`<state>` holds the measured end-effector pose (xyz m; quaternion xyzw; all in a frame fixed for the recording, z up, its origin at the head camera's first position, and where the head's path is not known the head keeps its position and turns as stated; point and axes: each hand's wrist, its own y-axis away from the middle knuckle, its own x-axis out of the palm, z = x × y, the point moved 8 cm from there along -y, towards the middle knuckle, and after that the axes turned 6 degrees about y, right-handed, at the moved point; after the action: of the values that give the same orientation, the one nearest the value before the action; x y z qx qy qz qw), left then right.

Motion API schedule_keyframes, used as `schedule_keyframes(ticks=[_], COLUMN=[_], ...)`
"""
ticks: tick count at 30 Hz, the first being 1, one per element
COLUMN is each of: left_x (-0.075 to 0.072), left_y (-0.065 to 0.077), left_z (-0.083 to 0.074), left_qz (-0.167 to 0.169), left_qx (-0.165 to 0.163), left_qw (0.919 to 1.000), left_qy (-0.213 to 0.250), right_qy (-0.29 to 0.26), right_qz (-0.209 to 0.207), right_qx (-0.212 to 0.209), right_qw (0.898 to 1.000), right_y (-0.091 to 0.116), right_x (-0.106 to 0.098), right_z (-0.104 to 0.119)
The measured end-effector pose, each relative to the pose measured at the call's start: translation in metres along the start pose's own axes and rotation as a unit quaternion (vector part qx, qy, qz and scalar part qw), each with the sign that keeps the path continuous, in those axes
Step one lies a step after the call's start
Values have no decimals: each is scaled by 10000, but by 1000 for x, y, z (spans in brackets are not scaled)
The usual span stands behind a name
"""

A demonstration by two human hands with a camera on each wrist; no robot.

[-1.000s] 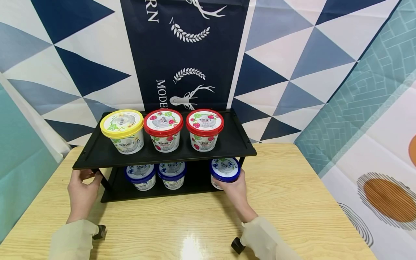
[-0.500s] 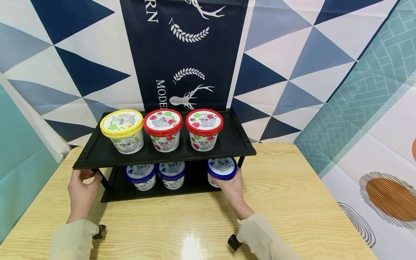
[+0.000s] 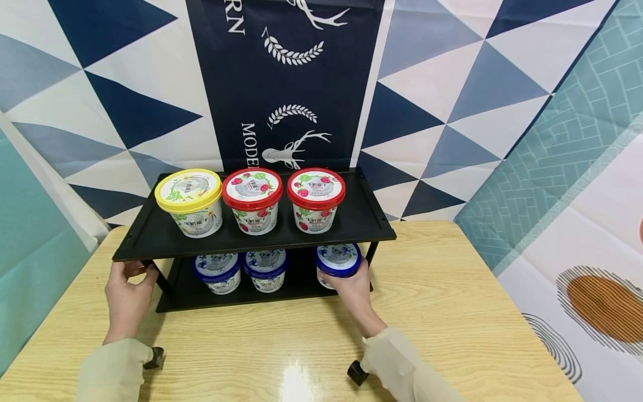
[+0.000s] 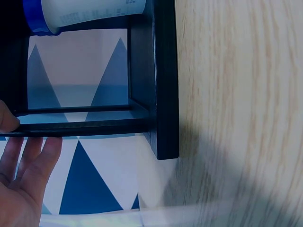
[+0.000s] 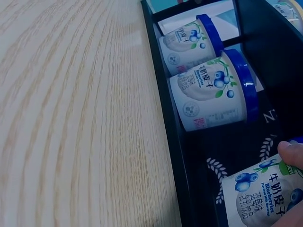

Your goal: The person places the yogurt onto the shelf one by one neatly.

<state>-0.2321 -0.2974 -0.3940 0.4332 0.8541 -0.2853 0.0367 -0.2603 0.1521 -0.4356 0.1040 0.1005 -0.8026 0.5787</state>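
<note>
A black two-tier rack (image 3: 363, 220) stands on the table. My left hand (image 3: 129, 297) pinches its front left post (image 4: 90, 126), with the thumb on one side and the fingers on the other. On the lower shelf at the right, my right hand (image 3: 355, 290) grips a blue-lidded yogurt cup (image 3: 339, 258) with blueberries printed on it; part of the cup hides behind the fingers. Two more blue-lidded cups, a left one (image 3: 217, 267) and a middle one (image 5: 213, 92), sit upright on that shelf, separated from the held cup by a gap.
The upper shelf carries a yellow-lidded cup (image 3: 188, 192) and two red-lidded cups, one in the middle (image 3: 253, 190) and one at the right (image 3: 316, 188). Beneath the rack lies a wooden table (image 3: 241, 352). Behind it hangs a patterned cloth (image 3: 281, 84).
My right hand has slid the blue-lidded cup a little to the left along the lower shelf. The left hand has stayed on the post.
</note>
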Motion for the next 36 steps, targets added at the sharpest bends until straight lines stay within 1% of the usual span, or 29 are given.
schedule_keyframes(ticks=[3,7,16,27,36], left_x=[0,0,1,0,0], left_y=[0,0,-1,-1,0], left_z=[0,-1,-1,-1,0], left_qz=[-5,-2,-21,-29,-1], left_qx=[25,38,124,96,44], left_qw=[10000,10000,9999,9999,10000], left_qy=[-2,10,59,53,55], right_qy=[54,118,80,-41,-19], right_qz=[14,-19,23,74,131], right_qx=[70,32,-24,-57,1], right_qw=[10000,9999,10000,9999,9999], right_y=[0,1,4,1,0], right_x=[2,5,10,16,21], right_z=[0,2,4,4,4])
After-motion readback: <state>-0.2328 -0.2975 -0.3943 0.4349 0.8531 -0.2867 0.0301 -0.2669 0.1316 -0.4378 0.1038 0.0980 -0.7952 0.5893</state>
